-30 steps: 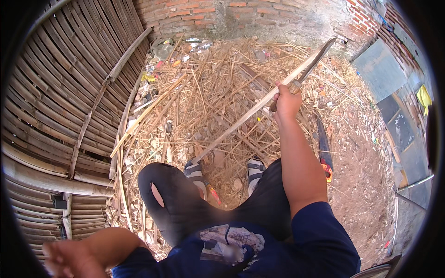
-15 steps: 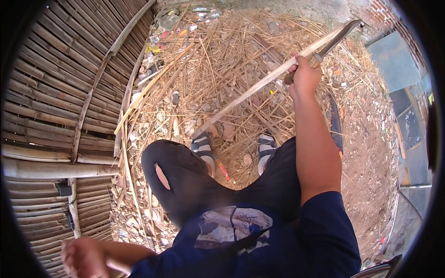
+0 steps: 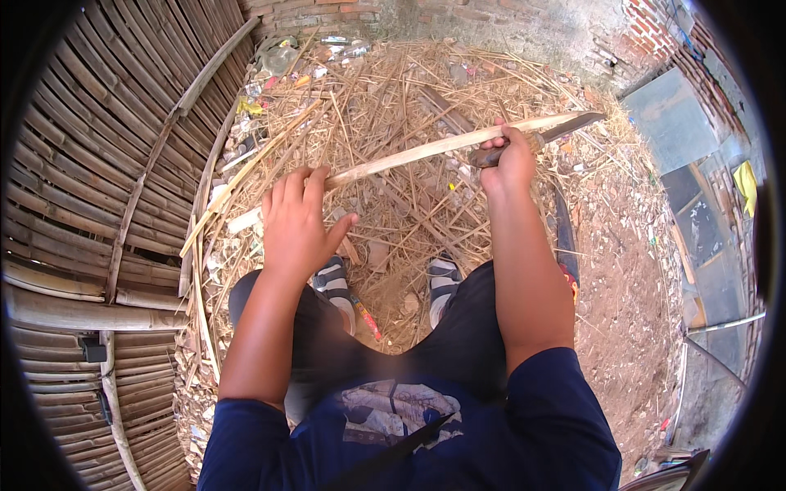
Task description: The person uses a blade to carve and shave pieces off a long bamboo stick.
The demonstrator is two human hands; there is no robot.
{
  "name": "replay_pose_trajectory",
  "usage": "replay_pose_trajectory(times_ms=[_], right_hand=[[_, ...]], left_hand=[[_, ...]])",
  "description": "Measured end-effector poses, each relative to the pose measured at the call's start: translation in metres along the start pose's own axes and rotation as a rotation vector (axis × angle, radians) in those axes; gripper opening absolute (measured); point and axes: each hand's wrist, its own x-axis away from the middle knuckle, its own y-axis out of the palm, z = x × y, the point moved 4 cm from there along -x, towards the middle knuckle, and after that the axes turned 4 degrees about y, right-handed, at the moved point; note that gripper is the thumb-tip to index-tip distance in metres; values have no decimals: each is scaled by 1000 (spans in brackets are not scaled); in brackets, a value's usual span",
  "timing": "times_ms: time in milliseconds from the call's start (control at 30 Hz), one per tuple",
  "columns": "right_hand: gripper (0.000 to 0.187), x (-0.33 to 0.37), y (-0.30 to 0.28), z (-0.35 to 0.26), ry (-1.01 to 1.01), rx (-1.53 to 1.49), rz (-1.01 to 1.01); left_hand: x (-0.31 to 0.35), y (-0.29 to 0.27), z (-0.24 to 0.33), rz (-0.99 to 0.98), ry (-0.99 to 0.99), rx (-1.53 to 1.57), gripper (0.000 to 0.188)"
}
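Note:
My right hand (image 3: 509, 164) is closed round the wooden handle of a machete (image 3: 571, 126), whose dark blade points to the far right. The same hand's fingers also hold a long pale strip of split bamboo or wood (image 3: 409, 154) alongside the blade. That strip slants down across the view to the left. Over its nearer left part lies my left hand (image 3: 296, 214), palm down, fingers stretched across the strip and thumb held apart. The hand covers a short length of the strip, and the pale end shows beyond it.
Dry straw and thin slivers (image 3: 393, 106) litter the ground before my sandalled feet (image 3: 443, 278). A bamboo slat wall (image 3: 106, 180) rises on the left. A long dark piece (image 3: 565, 233) lies beside my right forearm. Grey panels (image 3: 679, 119) lean at the right; a brick wall stands behind.
My left hand has come up from the lower left onto the strip. My right hand has moved slightly nearer and left, and the strip and machete now lie flatter across the view.

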Motion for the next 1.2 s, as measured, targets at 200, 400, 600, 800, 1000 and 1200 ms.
replay_pose_trajectory(times_ms=[200,400,600,800,1000,1200], right_hand=[[18,14,8,-17,-103,178,-130],[45,38,22,-43,-376,1087,-99],[30,79,43,11,-857,1685,-759],[22,68,45,16,-754,1669,-690],[21,51,40,2,-552,1501,-556],[19,137,56,37,-1152,1572,-1135]], left_hand=[[-16,22,-30,-307,-226,21,43],[-8,4,-68,-235,-317,-29,52],[10,4,-79,-129,-462,165,52],[47,-67,-86,-156,-393,71,45],[130,-107,-70,-207,-534,140,45],[172,-96,-58,-60,-610,248,46]])
